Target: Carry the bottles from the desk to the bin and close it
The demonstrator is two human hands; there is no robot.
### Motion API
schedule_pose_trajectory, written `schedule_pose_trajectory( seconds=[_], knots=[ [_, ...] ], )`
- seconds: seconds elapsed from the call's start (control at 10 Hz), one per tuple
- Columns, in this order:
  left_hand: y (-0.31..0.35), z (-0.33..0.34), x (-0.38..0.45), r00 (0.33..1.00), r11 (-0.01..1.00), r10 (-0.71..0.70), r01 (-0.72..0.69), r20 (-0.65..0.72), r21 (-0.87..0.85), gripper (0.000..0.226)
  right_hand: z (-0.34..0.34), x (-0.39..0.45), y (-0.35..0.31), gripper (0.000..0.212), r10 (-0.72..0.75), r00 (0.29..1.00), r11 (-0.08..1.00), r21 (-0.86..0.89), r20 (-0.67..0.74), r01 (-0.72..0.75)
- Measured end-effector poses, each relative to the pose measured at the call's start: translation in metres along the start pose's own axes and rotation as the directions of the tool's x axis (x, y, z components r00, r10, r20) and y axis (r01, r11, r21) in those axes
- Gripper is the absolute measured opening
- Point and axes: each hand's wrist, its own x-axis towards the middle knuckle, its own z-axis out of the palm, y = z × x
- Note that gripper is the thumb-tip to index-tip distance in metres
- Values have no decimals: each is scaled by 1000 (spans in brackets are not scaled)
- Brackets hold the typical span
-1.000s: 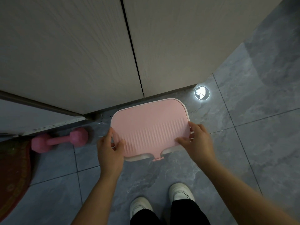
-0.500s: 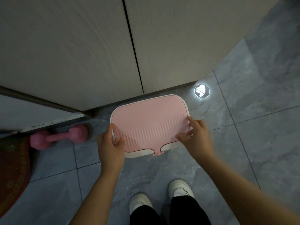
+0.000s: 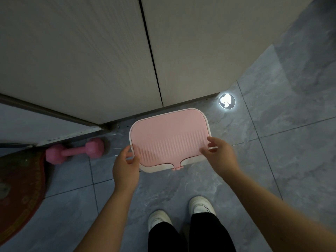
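Head view: I see the bin point(image 3: 170, 140) on the grey floor point(image 3: 272, 160) against pale cabinet doors point(image 3: 109, 60), pink lid down. My left hand point(image 3: 126, 165) and right hand point(image 3: 221, 157) pinch its near corners, fingers curled. A pink dumbbell point(image 3: 74, 150) lies left, a glowing heart disc point(image 3: 227, 101) right.

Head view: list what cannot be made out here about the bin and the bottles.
- Bottles: none visible; the pink lid covers the bin's inside.
- Bin body: only a white rim shows beneath the lid.
- Lid seating: whether it is fully seated cannot be told; left hand and right hand cover its near corners.
- Desk: outside the frame.
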Motion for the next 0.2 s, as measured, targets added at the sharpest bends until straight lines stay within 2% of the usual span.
schedule_pose_trajectory(
  seconds=[0.2],
  knots=[
    [28,-29,-38,997,994,-64,66,32,-91,23,-30,-35,-29,25,93,994,980,169,57,-102]
  ],
)
